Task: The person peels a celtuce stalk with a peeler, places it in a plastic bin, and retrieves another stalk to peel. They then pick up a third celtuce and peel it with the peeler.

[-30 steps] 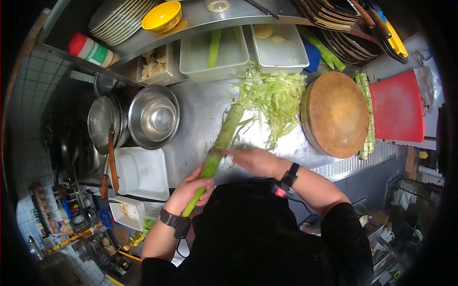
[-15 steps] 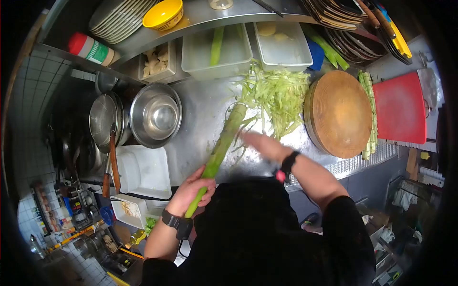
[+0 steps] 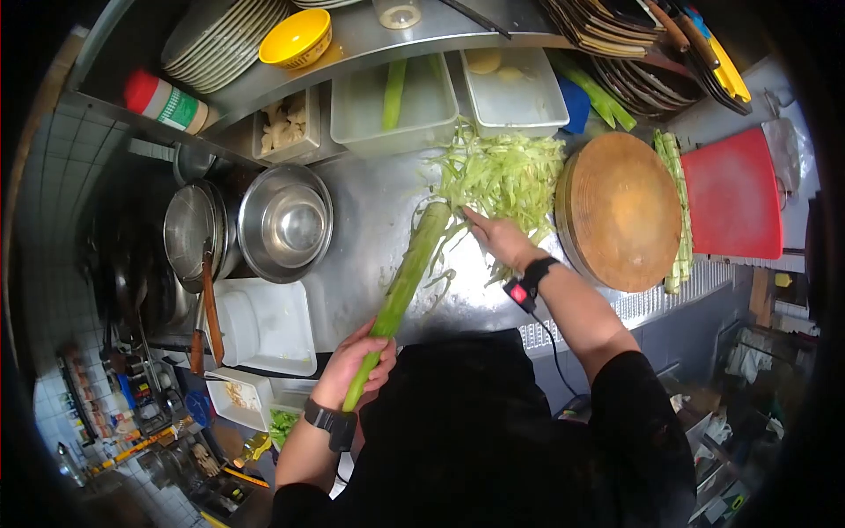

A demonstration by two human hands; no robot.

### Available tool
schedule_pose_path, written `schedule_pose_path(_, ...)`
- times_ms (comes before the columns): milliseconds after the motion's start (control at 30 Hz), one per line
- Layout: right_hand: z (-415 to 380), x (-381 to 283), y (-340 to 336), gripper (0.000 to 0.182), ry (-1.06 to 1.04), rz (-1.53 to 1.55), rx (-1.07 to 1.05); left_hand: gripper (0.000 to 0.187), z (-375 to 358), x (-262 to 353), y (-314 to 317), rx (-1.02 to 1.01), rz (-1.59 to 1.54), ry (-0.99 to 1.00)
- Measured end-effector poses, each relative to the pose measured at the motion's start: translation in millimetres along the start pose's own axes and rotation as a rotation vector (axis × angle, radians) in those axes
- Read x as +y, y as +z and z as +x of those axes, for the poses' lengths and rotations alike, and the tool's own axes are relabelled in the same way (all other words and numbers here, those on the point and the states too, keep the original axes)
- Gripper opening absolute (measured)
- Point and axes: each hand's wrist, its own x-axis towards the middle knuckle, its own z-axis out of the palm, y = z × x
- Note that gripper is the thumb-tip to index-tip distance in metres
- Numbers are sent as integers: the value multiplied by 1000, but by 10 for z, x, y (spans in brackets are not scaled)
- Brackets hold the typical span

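Observation:
My left hand (image 3: 354, 363) is closed round the thin lower end of a long green celtuce stem (image 3: 409, 275), which slants up and away over the steel counter (image 3: 352, 202). Its thick far end rests near a heap of pale green peelings (image 3: 506, 167). To the right of that end is my right hand (image 3: 505, 241), at the edge of the heap. Its index finger reaches toward the stem while the other fingers are curled; whatever they hold is hidden. Loose strips of peel lie beside the stem.
A round wooden chopping block (image 3: 625, 211) stands right of the peelings, with more stems (image 3: 676, 211) and a red board (image 3: 735, 194) beyond. Steel bowls (image 3: 286, 224) and a strainer (image 3: 189, 233) are left. Plastic tubs (image 3: 396, 132) line the back under a shelf.
My right hand, blurred before, has moved up and right toward the peelings, with its index finger stretched out. My left hand keeps its hold on the celtuce stem, and the view has shifted slightly.

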Motion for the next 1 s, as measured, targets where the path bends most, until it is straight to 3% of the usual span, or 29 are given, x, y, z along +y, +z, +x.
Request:
schedule_pose_path(67,-17,17,-41,51,-67,0,19,47,36,-19,-44,-23,-30,5)
schedule_pose_path(233,-263,-100,32,53,146,167,29,46,10,-137,-121,-14,-70,-15)
schedule_pose_path(300,-308,-168,-6,52,178,198,31,58,-40,-100,-35,6,25,25)
schedule_pose_path(400,-398,-336,-50,51,56,226,65,74,-118,-34,35,-21,247,30)
schedule_pose_path(467,-476,-495,-90,51,-86,268,-60,78,-112,-16,0,-17,250,-12)
schedule_pose_path(500,-527,-544,-27,51,-241,252,-71,83,-110,-9,-18,-15,254,-54)
schedule_pose_path(533,-559,-625,87,52,-471,276,63,83,-111,-1,-31,-15,256,-54)
schedule_pose_path(700,-784,-1255,-102,51,-495,156,-344,72,-71,11,-61,-41,-27,-59)
schedule_pose_path(800,-677,-1183,-24,52,-569,160,-375,56,-95,36,-40,-63,-29,-55)
schedule_pose_path(833,-432,-714,379,51,-781,214,1,56,-104,41,-54,-63,-23,-61)
schedule_pose_path(867,-344,-422,439,48,-87,504,-55,55,-107,36,-69,-32,-24,-78)
schedule_pose_path(900,-85,-589,-120,46,469,427,-208,55,-99,31,-70,-2,-28,-87)
schedule_pose_path(933,44,93,144,50,36,27,146,55,-106,41,-47,-7,-22,-81)
schedule_pose_path(1000,-13,-75,-53,52,47,67,101,56,-163,72,-3,22,-21,-60)
